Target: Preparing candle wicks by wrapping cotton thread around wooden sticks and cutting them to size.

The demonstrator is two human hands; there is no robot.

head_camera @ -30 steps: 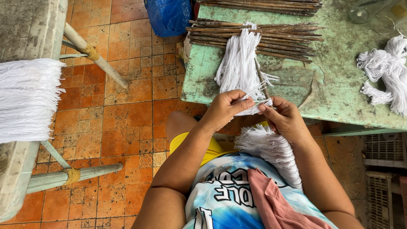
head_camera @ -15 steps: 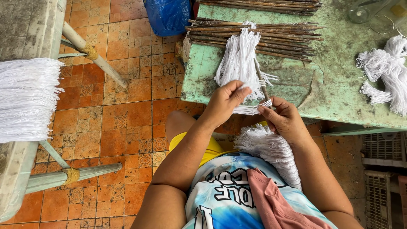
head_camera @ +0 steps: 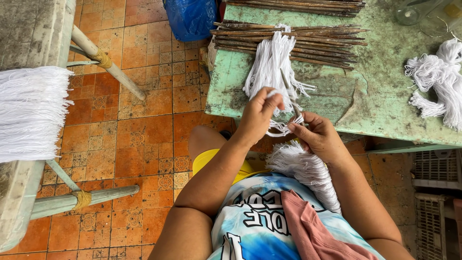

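near, bottom centre: person seated, tie-dye shirt, pink cloth (head_camera: 313, 231) over the lap, one fringe of white thread (head_camera: 308, 171) lying against the right forearm.

centre of frame: left hand (head_camera: 257, 115) has risen since a second ago, from level with the right hand to above it, fingers pinched on a few white strands (head_camera: 276, 96) and drawing them up. the loop around the stick looks pulled tighter, so the tying seems to be mid-pull, not finished. right hand (head_camera: 320, 137) has barely moved; it is closed around one thin stick (head_camera: 288, 94), which now tilts more to the upper left, with short strand ends (head_camera: 284, 127) hanging just beside the thumb.

beyond, on the worn green table (head_camera: 385, 96): one bundle of white thread (head_camera: 269, 67) draped over a pile of brown sticks (head_camera: 298, 41); too many to count. a second stick pile (head_camera: 298, 6) at the top edge. one tangled thread heap (head_camera: 438, 82) at far right.

left edge: one wide sheet of white threads (head_camera: 31, 110) hung over a grey bench (head_camera: 33, 29). top centre: one blue bag (head_camera: 192, 17) on the orange tile floor (head_camera: 139, 120).
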